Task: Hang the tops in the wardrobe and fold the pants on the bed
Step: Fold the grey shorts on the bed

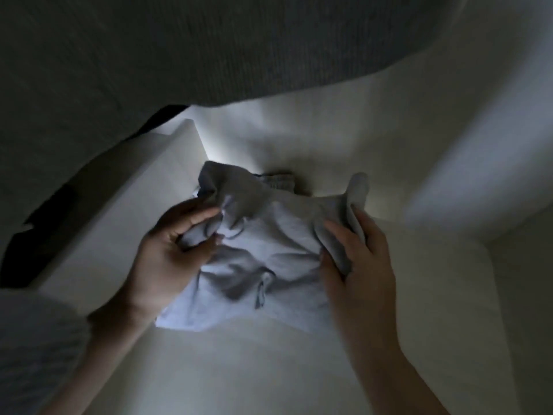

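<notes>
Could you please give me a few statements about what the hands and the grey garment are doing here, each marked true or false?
1. Both hands grip the crumpled light grey fabric garment. True.
2. The garment lies neatly folded into a flat square. False: it is bunched and creased between the hands.
3. The left hand holds the garment's left side, and the right hand its right side. True.
4. The garment hangs on a hanger in a wardrobe. False: no hanger shows; it is held over the white bed sheet.
5. A dark grey ribbed cover lies across the far part of the bed. True.
</notes>
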